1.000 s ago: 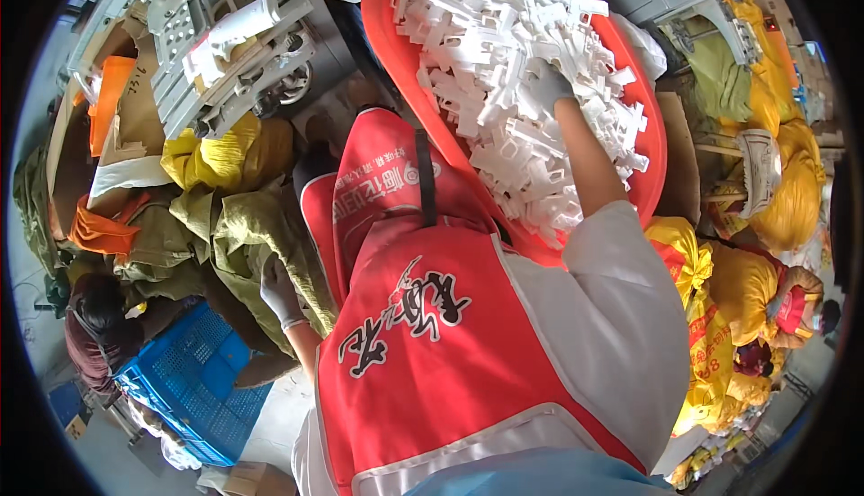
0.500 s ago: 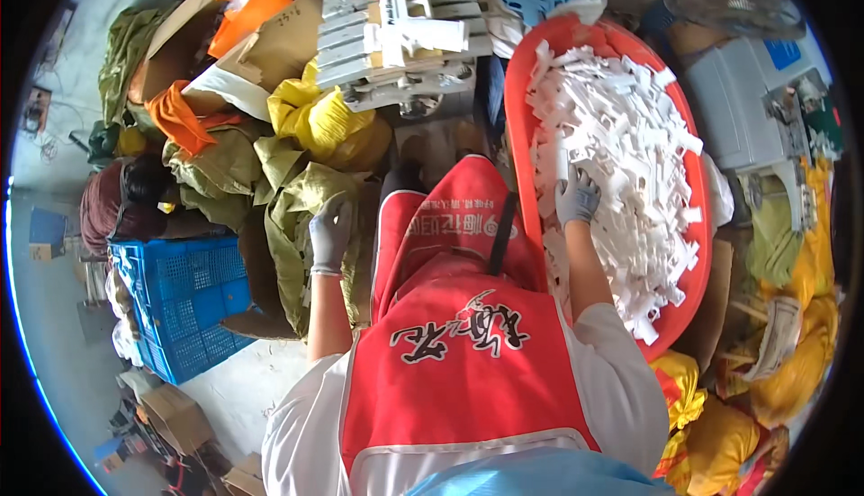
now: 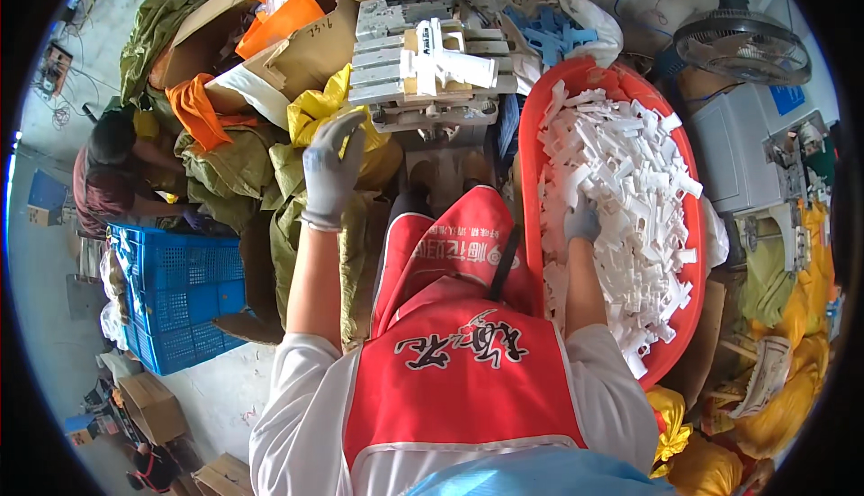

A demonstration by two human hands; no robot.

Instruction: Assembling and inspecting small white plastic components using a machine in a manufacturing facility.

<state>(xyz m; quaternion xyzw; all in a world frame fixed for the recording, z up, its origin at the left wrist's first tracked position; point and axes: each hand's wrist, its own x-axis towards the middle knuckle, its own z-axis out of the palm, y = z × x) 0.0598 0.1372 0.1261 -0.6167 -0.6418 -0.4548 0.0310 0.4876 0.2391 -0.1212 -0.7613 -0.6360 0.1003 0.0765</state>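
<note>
My left hand [image 3: 333, 174], in a grey-white glove, is raised beside a yellow sack [image 3: 317, 109]. Its fingers are curved and apart from the thumb, with nothing between them. Deep in a red oval tub [image 3: 531, 199], my right hand [image 3: 583, 222], gloved too, reaches into a heap of white plastic parts [image 3: 630, 217]. Its fingers are curled around what looks like one white part; the grip is partly hidden. Ahead of me, a white pistol-shaped plastic part [image 3: 463, 67] lies on a fixture on the slatted metal bed [image 3: 378, 77] of a machine.
Blue pistol-shaped parts [image 3: 553, 35] fill a white sack beyond the tub. An open cardboard box [image 3: 310, 41], green sacks [image 3: 229, 167] and a blue crate [image 3: 184, 298] stand on the left, where another person [image 3: 117, 167] works. A black fan [image 3: 742, 46] stands at the far right.
My left hand has risen and moved forward toward the machine. The right hand stays in the tub, drawn slightly back toward me. The view has shifted, and the person at left has moved.
</note>
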